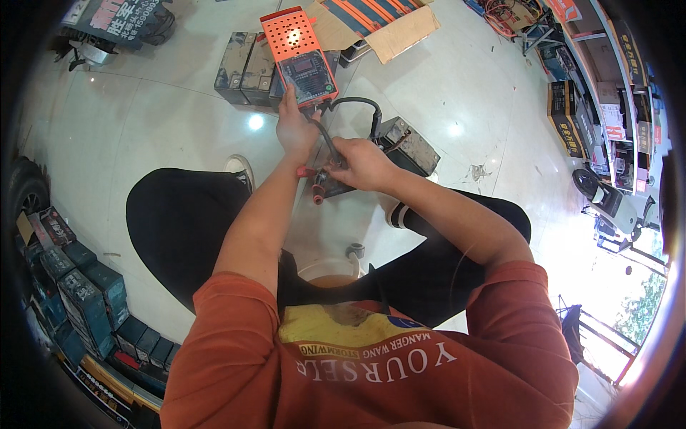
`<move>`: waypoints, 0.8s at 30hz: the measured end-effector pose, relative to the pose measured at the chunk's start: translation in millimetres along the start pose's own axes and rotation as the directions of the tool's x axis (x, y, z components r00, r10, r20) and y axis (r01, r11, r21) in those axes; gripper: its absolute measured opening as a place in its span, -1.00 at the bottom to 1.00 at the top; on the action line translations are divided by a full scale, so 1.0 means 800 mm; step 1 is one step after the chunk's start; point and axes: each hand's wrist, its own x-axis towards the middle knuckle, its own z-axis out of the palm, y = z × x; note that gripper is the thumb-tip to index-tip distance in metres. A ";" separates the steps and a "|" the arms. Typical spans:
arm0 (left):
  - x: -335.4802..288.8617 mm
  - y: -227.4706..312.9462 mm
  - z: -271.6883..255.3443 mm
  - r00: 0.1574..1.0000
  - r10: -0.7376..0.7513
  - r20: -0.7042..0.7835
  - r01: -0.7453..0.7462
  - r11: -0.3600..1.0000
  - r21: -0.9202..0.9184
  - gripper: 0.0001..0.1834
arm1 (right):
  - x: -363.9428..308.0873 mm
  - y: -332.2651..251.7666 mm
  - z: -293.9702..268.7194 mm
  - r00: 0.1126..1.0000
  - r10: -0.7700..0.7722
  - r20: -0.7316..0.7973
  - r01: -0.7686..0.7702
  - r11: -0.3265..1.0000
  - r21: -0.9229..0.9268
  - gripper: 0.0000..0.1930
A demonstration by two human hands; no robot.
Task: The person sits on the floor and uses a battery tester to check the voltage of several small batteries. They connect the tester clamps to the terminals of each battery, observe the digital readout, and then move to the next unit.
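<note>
An orange device (300, 53) with a perforated top and a dark panel with a small display, apparently a battery tester, leans over dark batteries (246, 68). My left hand (296, 129) grips its near edge, one finger up along the panel's side. Thick black cable (371, 107) loops out of that edge to the right. My right hand (361, 164) is closed round a black cable (327, 139). Just below its fingers are clamps with red parts (319, 191); their jaws are partly hidden. Beside my right hand stands another dark battery (411, 146) with short leads on top.
An open cardboard box (404, 36) with orange-edged contents lies beyond the device. Stacked batteries (89, 286) line the lower left. Shelves with boxes (572, 118) and a small scooter (614, 204) stand at right. A low stool (329, 272) is between my legs.
</note>
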 end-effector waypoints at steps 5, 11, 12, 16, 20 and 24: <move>-0.001 0.003 -0.003 1.000 0.005 0.002 -0.005 1.000 0.024 0.03 | -0.001 -0.002 -0.001 1.000 0.012 -0.001 -0.012 1.000 -0.001 -0.65; 0.003 -0.017 0.005 0.990 0.126 -0.069 -0.120 0.989 0.080 0.07 | 0.000 0.000 0.001 1.000 -0.004 -0.007 0.004 1.000 0.017 -0.65; 0.004 -0.018 0.006 0.990 0.125 -0.061 -0.120 0.989 0.087 0.08 | 0.000 0.001 0.001 1.000 -0.006 -0.006 0.006 1.000 0.017 -0.65; 0.003 -0.013 0.000 0.993 0.108 -0.043 -0.104 0.990 0.091 0.10 | 0.000 0.000 0.000 1.000 0.000 -0.002 0.000 1.000 0.006 -0.65; 0.002 -0.018 0.005 0.989 0.131 -0.071 -0.126 0.990 0.071 0.10 | 0.000 -0.001 0.000 1.000 -0.001 0.002 0.001 1.000 0.012 -0.65; 0.003 -0.016 0.007 0.993 0.103 -0.057 -0.096 0.989 0.111 0.11 | 0.000 0.000 0.001 1.000 0.001 0.006 -0.001 1.000 0.020 -0.65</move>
